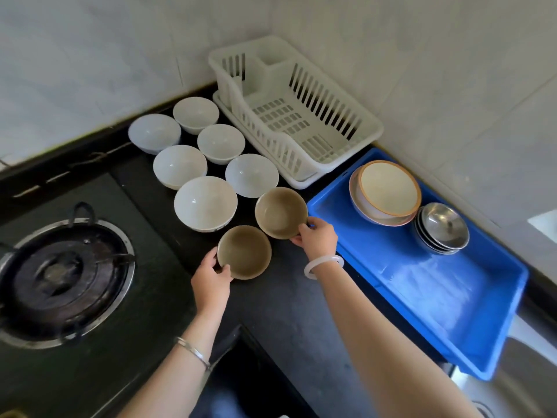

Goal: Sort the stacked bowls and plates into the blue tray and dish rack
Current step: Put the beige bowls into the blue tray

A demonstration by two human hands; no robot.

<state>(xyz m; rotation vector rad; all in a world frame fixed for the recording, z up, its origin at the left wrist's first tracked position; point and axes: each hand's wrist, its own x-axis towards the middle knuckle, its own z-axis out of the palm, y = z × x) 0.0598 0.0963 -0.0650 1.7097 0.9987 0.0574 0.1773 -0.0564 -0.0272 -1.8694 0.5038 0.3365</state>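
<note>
Two brown bowls stand on the black counter. My left hand (211, 277) grips the rim of the nearer brown bowl (244, 251). My right hand (316, 238) grips the right rim of the farther brown bowl (280, 212). Several white bowls (205, 202) stand singly behind them. The white dish rack (355, 137) sits in the corner with nothing in it. The blue tray (422, 279) lies to the right; at its far end it holds a cream bowl on stacked plates (387, 188) and a stack of steel bowls (443, 226).
A gas burner (60, 276) is set into the counter at the left. Tiled walls close the back and right. A steel sink (518, 372) shows at the bottom right, under the tray's near end.
</note>
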